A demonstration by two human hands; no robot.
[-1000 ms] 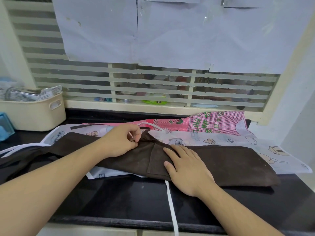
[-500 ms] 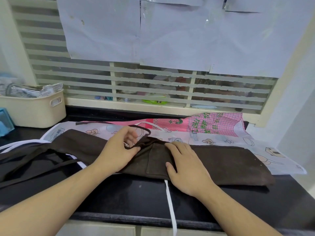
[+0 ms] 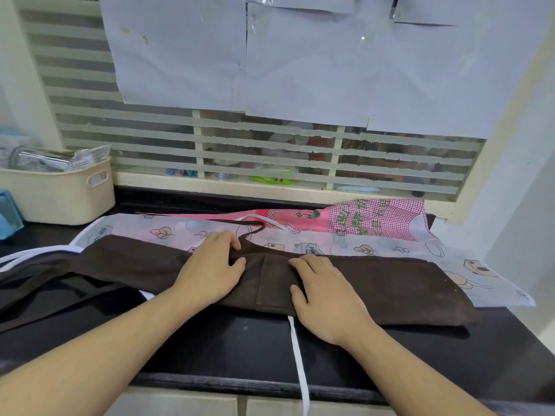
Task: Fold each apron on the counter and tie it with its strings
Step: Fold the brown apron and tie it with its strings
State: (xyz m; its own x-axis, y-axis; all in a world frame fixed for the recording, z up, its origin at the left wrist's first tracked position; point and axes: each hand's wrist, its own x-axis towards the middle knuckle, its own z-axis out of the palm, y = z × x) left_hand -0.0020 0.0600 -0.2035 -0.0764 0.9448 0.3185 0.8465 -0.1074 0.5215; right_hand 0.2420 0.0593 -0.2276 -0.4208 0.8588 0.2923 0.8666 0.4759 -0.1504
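Observation:
A dark brown apron (image 3: 390, 283) lies folded into a long band across the black counter (image 3: 240, 340). My left hand (image 3: 210, 265) rests on its middle with fingers curled at the far edge, where a thin brown string (image 3: 249, 225) loops out. Just to the right, my right hand (image 3: 324, 292) presses flat on the brown fabric. Under it lie a white printed apron (image 3: 375, 247) and a pink checked apron (image 3: 372, 217). A white string (image 3: 297, 355) hangs over the counter's front edge.
A cream basket (image 3: 57, 193) with packets stands at the back left, beside a blue object (image 3: 9, 217). More dark fabric (image 3: 45, 289) and white straps trail off to the left. A slatted window with taped papers rises behind the counter.
My left hand has let go of its raised pinch and lowered onto the brown apron. The brown string loop now lies out on the white apron. My right hand stays pressed in place.

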